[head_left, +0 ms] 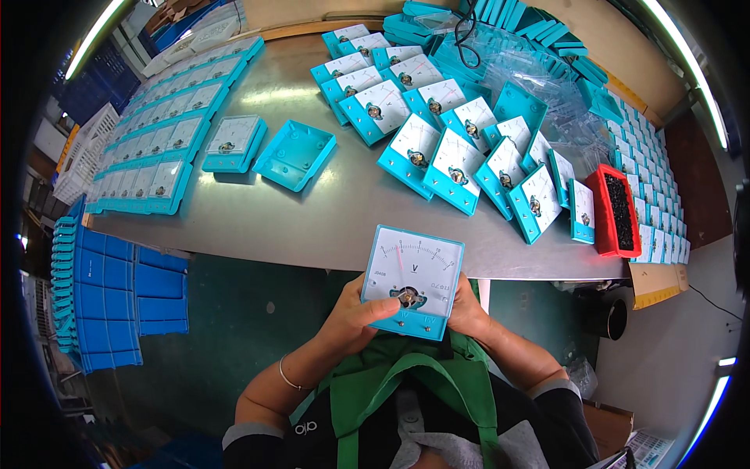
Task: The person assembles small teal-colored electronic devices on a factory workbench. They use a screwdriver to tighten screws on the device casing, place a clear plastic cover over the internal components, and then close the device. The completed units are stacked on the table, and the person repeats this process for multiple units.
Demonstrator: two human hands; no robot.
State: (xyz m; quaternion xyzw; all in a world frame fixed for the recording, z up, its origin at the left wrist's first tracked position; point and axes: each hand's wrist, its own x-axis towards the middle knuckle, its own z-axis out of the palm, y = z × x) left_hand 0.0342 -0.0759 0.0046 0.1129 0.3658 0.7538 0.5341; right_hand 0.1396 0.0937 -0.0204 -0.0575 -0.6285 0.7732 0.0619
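I see other meters (414,141), a case (295,153) and a red bin (601,219) crowding the bench (320,223); left hand (353,316) and right hand (466,309) grip the meter (416,275) before it. Its scale end points away, long axis leaning right.

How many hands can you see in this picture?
2. The left hand is at the left side of the white-faced meter, and the right hand is at its right edge, partly hidden behind it. I see no other hands.
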